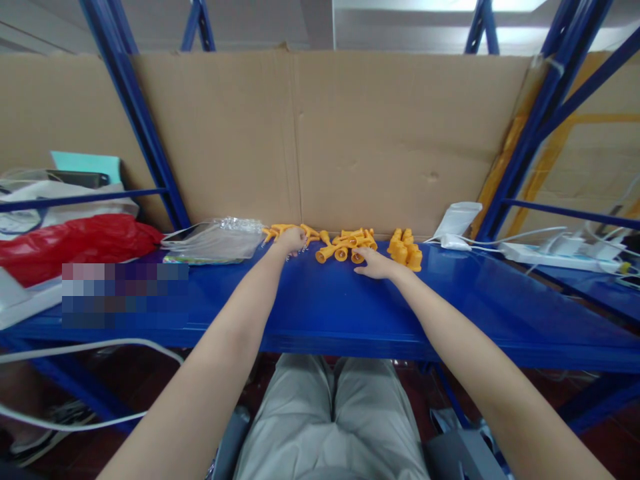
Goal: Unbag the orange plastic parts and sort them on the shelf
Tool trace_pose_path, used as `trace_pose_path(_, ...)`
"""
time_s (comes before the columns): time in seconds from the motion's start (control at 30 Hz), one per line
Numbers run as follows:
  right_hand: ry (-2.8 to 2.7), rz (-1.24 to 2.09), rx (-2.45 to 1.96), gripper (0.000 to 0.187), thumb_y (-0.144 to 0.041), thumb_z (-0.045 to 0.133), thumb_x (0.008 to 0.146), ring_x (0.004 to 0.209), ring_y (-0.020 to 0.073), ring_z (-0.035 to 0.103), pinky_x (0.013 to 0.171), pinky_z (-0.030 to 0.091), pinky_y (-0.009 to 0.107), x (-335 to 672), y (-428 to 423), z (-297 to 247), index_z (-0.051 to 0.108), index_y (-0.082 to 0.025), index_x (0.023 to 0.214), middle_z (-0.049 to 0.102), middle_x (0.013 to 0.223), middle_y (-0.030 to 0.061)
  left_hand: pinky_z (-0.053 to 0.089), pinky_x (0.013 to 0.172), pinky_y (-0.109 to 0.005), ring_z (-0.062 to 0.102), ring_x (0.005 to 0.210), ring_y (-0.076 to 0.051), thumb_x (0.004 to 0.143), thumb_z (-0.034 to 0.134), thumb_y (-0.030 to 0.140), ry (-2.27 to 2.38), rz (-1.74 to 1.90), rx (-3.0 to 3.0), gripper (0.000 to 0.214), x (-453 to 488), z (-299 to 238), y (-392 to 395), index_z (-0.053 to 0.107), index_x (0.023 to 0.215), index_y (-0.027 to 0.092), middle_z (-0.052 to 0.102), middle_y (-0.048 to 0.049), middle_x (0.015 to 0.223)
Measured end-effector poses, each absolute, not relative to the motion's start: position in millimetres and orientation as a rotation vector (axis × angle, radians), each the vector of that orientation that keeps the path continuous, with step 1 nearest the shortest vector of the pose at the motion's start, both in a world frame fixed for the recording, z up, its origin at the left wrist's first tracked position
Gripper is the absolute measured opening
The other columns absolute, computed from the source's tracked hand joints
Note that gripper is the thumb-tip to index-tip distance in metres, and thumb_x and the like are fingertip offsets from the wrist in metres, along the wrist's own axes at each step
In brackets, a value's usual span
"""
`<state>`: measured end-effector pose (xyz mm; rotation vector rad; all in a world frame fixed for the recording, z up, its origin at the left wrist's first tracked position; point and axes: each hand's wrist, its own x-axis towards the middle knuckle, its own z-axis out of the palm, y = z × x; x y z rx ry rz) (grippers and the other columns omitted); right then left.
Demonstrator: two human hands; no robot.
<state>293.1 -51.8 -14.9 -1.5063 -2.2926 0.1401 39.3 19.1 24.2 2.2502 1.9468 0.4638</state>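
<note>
My left hand [294, 239] reaches down into a row of orange T-shaped pieces [313, 234] with small metal ends, at the back of the blue shelf. Its fingers are curled down and partly hidden, so what they grip is unclear. Beside it, my right hand [374, 263] has its thumb apart and its fingertips at the near edge of a pile of orange hollow, flared pieces [350, 239]. To its right, a group of orange cup-shaped pieces [405, 249] stands close together.
A stack of clear plastic bags [220, 240] lies left of the pieces. Farther left is a red plastic bag [80, 243]. A white power strip [555, 257] and cables lie at right. Cardboard [360, 140] closes the back between blue posts [145, 127].
</note>
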Motion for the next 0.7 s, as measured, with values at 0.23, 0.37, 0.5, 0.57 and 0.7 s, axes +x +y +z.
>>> trace_pose_path(0.23,-2.307,0.177,-1.496,0.063,-0.017,0.067,0.080,0.140,0.0316,0.043,0.117,0.035,0.047,293,-54,-13,0.054,-0.019,0.141,0.050,0.147,0.0156,0.054,0.076,-0.032,0.073,0.077,-0.027,0.087,0.051,0.022,2.130,0.426,2.298,0.028,55,20,14,0.072,0.099,0.008,0.073,-0.0166,0.072)
trace_pose_path(0.37,-2.309,0.203,-1.538,0.065,-0.016,0.065,0.081,0.142,0.0308,0.041,0.118,0.033,0.045,291,-57,-11,0.050,-0.015,0.145,0.045,0.151,0.0175,0.051,0.087,-0.032,0.071,0.098,-0.029,0.087,0.051,0.019,2.189,0.452,2.341,0.030,57,14,19,0.071,0.106,0.006,0.074,-0.0237,0.097)
trace_pose_path(0.5,-2.293,0.233,-1.537,0.066,-0.018,0.065,0.082,0.143,0.0301,0.038,0.119,0.032,0.043,292,-57,-12,0.049,-0.015,0.145,0.044,0.152,0.0167,0.050,0.091,-0.034,0.065,0.112,-0.031,0.086,0.050,0.014,2.219,0.475,2.440,0.034,61,12,19,0.068,0.114,0.005,0.068,-0.0258,0.118)
trace_pose_path(0.57,-2.299,0.223,-1.514,0.065,-0.019,0.066,0.082,0.143,0.0302,0.038,0.119,0.033,0.045,294,-55,-13,0.050,-0.018,0.145,0.046,0.151,0.0147,0.050,0.091,-0.035,0.064,0.114,-0.031,0.087,0.047,0.013,2.174,0.523,2.527,0.037,66,13,20,0.067,0.117,0.007,0.067,-0.0235,0.122)
trace_pose_path(0.7,-2.312,0.218,-1.488,0.065,-0.020,0.066,0.081,0.144,0.0304,0.038,0.118,0.033,0.047,295,-52,-16,0.050,-0.017,0.144,0.047,0.150,0.0154,0.050,0.091,-0.029,0.065,0.111,-0.024,0.087,0.049,0.014,1.918,0.441,2.658,0.035,83,14,29,0.069,0.115,0.015,0.070,-0.0125,0.119)
